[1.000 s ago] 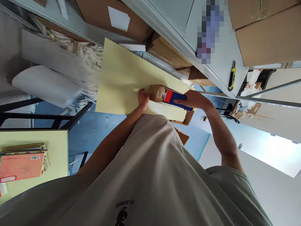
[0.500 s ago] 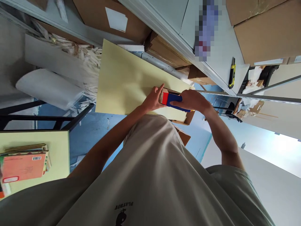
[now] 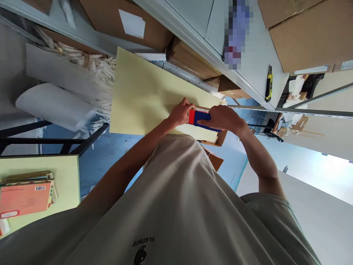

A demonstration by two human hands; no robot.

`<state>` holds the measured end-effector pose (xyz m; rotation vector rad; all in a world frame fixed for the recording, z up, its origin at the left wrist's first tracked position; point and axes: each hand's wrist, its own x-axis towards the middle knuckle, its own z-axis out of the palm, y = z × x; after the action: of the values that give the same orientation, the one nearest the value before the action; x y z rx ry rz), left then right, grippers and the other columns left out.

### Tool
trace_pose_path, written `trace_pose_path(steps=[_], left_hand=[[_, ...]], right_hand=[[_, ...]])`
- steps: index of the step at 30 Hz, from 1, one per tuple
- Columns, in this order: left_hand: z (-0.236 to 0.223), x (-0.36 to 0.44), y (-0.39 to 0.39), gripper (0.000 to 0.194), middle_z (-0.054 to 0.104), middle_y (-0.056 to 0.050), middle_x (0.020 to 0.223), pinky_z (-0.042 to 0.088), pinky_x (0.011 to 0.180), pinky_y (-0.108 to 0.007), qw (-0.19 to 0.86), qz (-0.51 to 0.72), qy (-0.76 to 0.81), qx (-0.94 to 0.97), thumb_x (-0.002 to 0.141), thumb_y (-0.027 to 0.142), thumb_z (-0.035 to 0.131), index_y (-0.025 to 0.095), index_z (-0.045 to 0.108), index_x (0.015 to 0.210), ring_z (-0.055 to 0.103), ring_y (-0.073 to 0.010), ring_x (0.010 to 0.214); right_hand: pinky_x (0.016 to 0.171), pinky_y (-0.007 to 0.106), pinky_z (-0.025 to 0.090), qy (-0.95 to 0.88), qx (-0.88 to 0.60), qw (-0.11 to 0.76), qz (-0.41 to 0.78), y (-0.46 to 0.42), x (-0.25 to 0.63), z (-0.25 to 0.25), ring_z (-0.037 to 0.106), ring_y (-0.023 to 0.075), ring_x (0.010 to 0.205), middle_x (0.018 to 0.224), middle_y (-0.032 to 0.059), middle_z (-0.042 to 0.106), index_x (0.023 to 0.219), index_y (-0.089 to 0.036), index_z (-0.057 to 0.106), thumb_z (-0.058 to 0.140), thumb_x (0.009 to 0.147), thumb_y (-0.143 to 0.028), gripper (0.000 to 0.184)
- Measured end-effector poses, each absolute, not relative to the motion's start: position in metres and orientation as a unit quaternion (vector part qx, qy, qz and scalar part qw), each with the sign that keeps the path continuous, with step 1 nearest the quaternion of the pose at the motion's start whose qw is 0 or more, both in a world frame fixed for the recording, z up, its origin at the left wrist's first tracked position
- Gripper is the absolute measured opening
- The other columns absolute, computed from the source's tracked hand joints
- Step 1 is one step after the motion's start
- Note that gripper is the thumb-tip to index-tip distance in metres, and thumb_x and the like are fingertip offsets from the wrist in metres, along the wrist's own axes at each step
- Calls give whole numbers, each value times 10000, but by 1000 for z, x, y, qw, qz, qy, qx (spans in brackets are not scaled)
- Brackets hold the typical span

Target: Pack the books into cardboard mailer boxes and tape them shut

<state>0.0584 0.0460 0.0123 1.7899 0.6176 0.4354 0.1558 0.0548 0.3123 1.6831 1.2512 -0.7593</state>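
Observation:
My right hand (image 3: 224, 117) is wrapped around a blue-and-red tape dispenser (image 3: 202, 119), its thumb lying along the blue side. The dispenser's red end points left, towards my left hand (image 3: 182, 111). Beneath and behind the dispenser, a small brown cardboard box (image 3: 202, 109) shows only as a narrow edge. My left hand's fingers are curled in at the box's left end, right by the red end of the dispenser. Both hands are over a pale yellow tabletop (image 3: 138, 95). The dispenser and my hands hide most of the box.
A grey shelf (image 3: 248, 77) above the table carries a yellow-and-black utility knife (image 3: 269, 84) and large cartons (image 3: 309, 40). More cardboard boxes (image 3: 190, 55) stand behind the table. Books (image 3: 27, 197) lie on another table at lower left. White foam rolls (image 3: 55, 105) are on the left.
My left hand's fingers, spread with the index finger raised before, have curled in at the box's end. The dispenser has shifted slightly left and covers more of the box.

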Motion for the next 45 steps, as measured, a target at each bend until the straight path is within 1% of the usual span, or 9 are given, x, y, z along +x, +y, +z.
trace_pose_path(steps=[6, 15, 19, 25, 30, 34, 39, 41, 45], left_hand=[[5, 52, 44, 289, 683, -168, 1322, 611, 975, -432, 530, 138, 273, 791, 877, 194, 890, 193, 840, 1162, 701, -352, 1193], [0, 38, 31, 323, 696, -190, 1373, 596, 1118, -489, 487, 129, 267, 821, 927, 300, 910, 177, 846, 1219, 708, -361, 1202], [1, 36, 29, 317, 693, -174, 1380, 607, 1131, -478, 511, 127, 271, 805, 917, 285, 903, 191, 839, 1213, 720, -353, 1208], [-3, 31, 22, 327, 698, -148, 1390, 632, 1178, -463, 540, 137, 289, 779, 909, 286, 914, 239, 813, 1216, 725, -345, 1281], [8, 28, 16, 344, 711, -195, 1474, 571, 1282, -573, 524, 123, 318, 781, 982, 271, 840, 258, 802, 1324, 710, -412, 1401], [22, 38, 0, 655, 498, -263, 1862, 379, 1458, -673, 442, 114, 276, 846, 1075, 278, 677, 160, 608, 1716, 448, -463, 1767], [17, 52, -32, 1148, 196, -332, 1986, 140, 1534, -744, 413, 57, 249, 874, 1062, 619, 728, 10, 242, 1906, 118, -496, 1892], [12, 51, -40, 1193, 163, -305, 1998, 107, 1542, -742, 405, 36, 264, 875, 1060, 639, 717, 40, 167, 1933, 84, -473, 1896], [6, 44, -42, 1053, 160, -293, 2000, 97, 1555, -710, 379, 14, 287, 880, 1122, 523, 625, 35, 162, 1932, 58, -422, 1899]], right_hand=[[828, 404, 563, 495, 679, 446, -309, 50, 174, 301, 846, 402, 1009, 991, 239, 869, 1162, -126, 864, 620, 1109, -843, 759], [804, 391, 584, 432, 675, 471, -368, 34, 234, 273, 864, 364, 935, 944, 232, 888, 1072, -126, 887, 687, 1037, -925, 824], [816, 373, 602, 432, 683, 476, -347, 24, 248, 245, 881, 381, 1031, 1144, 268, 905, 1184, -123, 884, 746, 986, -936, 848], [975, 383, 638, 445, 706, 441, -329, 11, 252, 205, 855, 419, 1268, 1312, 313, 873, 1392, -74, 833, 774, 1059, -773, 776], [1055, 419, 639, 467, 718, 405, -318, 4, 254, 194, 828, 442, 1324, 1333, 338, 855, 1450, -46, 802, 827, 1010, -788, 862], [1093, 447, 629, 484, 711, 389, -329, 4, 260, 190, 809, 450, 1345, 1377, 334, 841, 1482, -49, 788, 848, 980, -814, 917], [1046, 468, 641, 513, 688, 355, -369, 6, 278, 182, 811, 465, 1299, 1332, 317, 856, 1490, -62, 801, 858, 938, -876, 986], [1018, 471, 645, 524, 683, 335, -384, 4, 286, 177, 820, 473, 1265, 1300, 304, 866, 1479, -72, 815, 883, 907, -890, 1000], [977, 451, 644, 548, 665, 294, -415, -5, 305, 165, 830, 457, 1227, 1249, 258, 886, 1452, -108, 842, 885, 891, -907, 977]])
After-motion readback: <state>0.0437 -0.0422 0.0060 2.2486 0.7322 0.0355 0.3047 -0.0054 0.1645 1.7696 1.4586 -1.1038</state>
